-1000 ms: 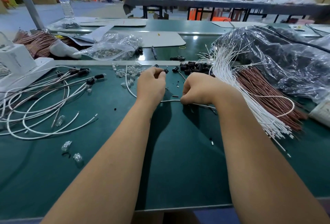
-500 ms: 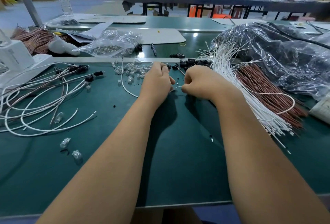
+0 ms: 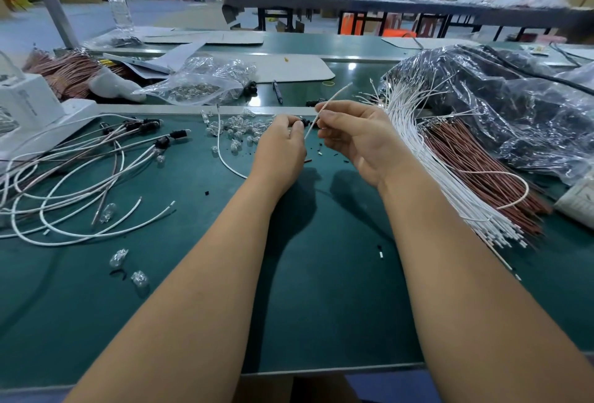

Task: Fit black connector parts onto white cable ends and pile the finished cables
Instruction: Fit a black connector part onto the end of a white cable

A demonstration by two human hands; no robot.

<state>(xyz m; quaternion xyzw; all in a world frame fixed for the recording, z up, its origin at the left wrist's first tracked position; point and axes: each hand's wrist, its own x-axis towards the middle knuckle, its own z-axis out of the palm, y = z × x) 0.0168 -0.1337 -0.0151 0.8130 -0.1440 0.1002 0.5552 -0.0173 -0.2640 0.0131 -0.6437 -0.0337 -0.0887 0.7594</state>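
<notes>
My right hand (image 3: 353,135) is raised off the green mat and pinches a white cable (image 3: 331,98) between thumb and fingers; its free end points up and to the right. My left hand (image 3: 283,148) is close beside it with fingers curled, pinching a small black connector part (image 3: 303,120) at the cable's lower end. A length of white cable (image 3: 225,158) trails left from under my left wrist. Finished cables (image 3: 80,177) with black connectors (image 3: 162,140) lie piled at the left. Unfitted white cables (image 3: 427,171) lie in a bundle at the right.
Brown cables (image 3: 475,171) lie beside the white bundle, partly under a dark plastic bag (image 3: 501,106). Several clear bulbs (image 3: 238,132) are scattered behind my left hand. A clear bag (image 3: 205,81), a white device (image 3: 29,106) and a water bottle (image 3: 117,0) stand further back and to the left.
Both hands have lifted off the mat and moved away from me. My right hand has turned palm inward and raised the white cable, whose end now sticks up.
</notes>
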